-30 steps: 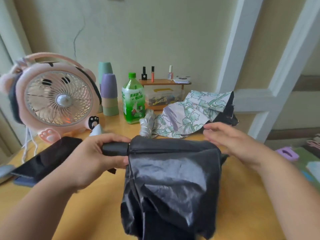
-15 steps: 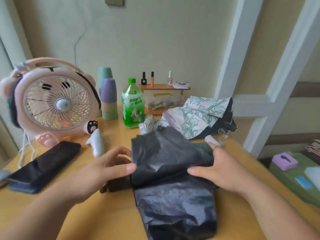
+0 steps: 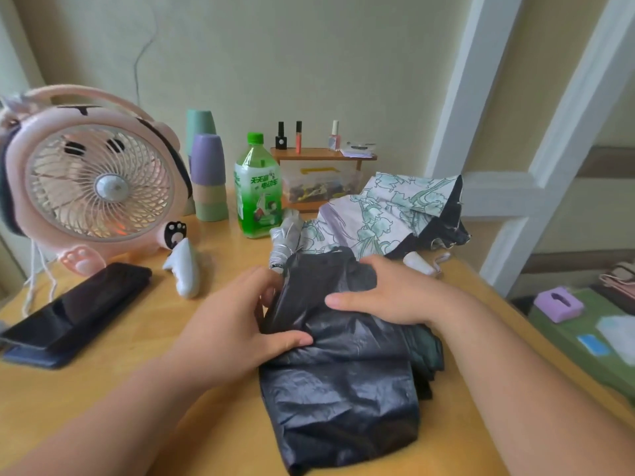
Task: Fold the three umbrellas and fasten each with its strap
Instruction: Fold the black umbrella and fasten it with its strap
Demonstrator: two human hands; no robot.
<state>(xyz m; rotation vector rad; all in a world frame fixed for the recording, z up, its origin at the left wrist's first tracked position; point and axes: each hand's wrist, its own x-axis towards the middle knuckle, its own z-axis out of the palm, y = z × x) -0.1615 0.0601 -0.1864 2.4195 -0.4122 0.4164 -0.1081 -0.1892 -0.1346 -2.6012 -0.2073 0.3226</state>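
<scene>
Black umbrella [image 3: 343,365], held up 1 s ago, now down on worktop [image 3: 137,389] nr green bottle [image 3: 257,190], left grip [image 3: 237,324] & right grip [image 3: 391,293] curled round canopy, prob. rolling pre-strap.

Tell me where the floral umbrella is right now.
The floral umbrella lies toward the back right of the table in the head view, just right of the green bottle and behind the black umbrella.
</scene>
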